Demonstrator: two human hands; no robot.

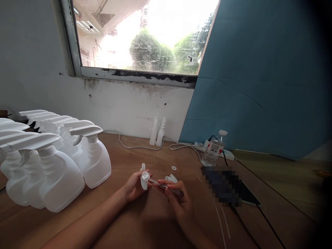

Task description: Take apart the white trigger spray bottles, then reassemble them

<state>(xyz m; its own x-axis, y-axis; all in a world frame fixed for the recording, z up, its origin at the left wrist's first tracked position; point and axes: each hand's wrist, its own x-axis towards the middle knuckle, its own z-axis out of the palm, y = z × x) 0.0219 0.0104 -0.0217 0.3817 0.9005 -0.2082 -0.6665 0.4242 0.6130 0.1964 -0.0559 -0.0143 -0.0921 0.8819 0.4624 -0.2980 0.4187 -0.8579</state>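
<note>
My left hand [136, 186] is closed round a white spray trigger head [144, 182], its round opening turned up and toward the right. In my right hand [178, 197] is a slim tool with a thin metal shaft [155, 182], which looks like a small screwdriver; the fingers hide much of its handle. The shaft points left, and its tip is at or close to the trigger head's opening. Just behind my right fingers lies another white plastic piece [171, 178], partly hidden. A flat white washer [174, 168] rests on the table beyond it.
Several white spray bottles [61, 180] stand in rows at left. Two white plastic pieces [157, 133] lean against the wall. At right are a water bottle [214, 148], a power strip [228, 154], a dark blurred device [225, 186], cables and two thin white tubes [222, 223].
</note>
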